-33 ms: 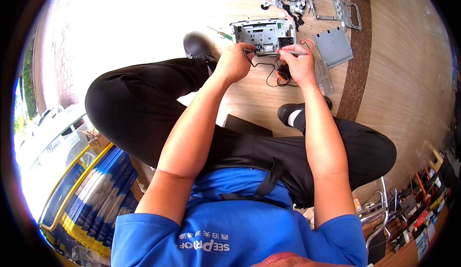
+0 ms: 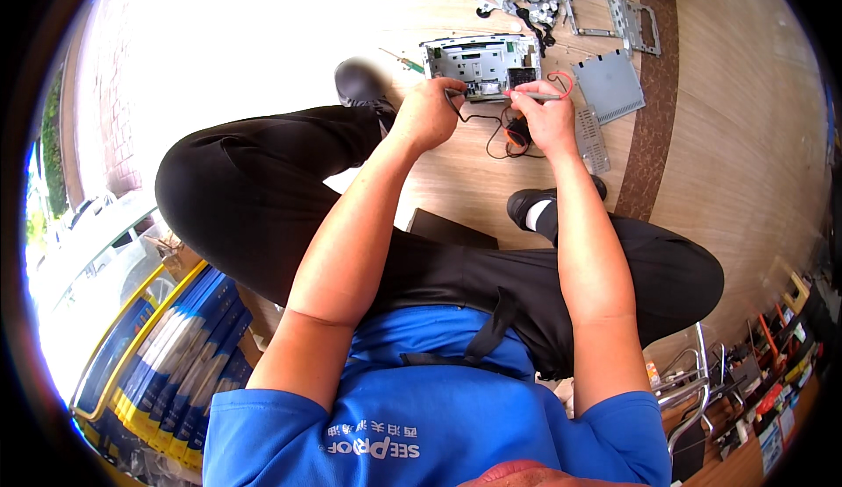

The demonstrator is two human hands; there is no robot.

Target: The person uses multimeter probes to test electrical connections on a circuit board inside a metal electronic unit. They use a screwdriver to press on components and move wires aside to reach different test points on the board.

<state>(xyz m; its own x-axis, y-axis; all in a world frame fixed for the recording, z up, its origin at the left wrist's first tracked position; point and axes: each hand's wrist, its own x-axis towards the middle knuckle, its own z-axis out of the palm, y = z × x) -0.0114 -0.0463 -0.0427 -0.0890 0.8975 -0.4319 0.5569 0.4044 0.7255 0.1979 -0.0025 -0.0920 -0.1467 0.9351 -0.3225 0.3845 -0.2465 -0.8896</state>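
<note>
In front of me on the floor sits an opened metal electronics housing (image 2: 484, 56), its inside with a circuit board facing up. My left hand (image 2: 427, 115) is closed round a black test probe (image 2: 453, 94) at the housing's near edge; a black lead runs from it. My right hand (image 2: 550, 120) pinches a test probe with a red tip (image 2: 539, 96), pointed left at the near edge of the housing. Its red lead (image 2: 568, 82) loops up beside the fingers. Whether either tip touches the board is too small to tell. Between my hands lies a partly hidden orange and black device (image 2: 517, 133).
A grey metal cover (image 2: 609, 85) and a perforated plate (image 2: 592, 140) lie to the right. Dismantled mechanism parts (image 2: 533, 0) and a metal frame (image 2: 633, 22) are beyond. A green-handled screwdriver (image 2: 409, 63) lies left of the housing. At lower left stands a yellow rack (image 2: 162, 270).
</note>
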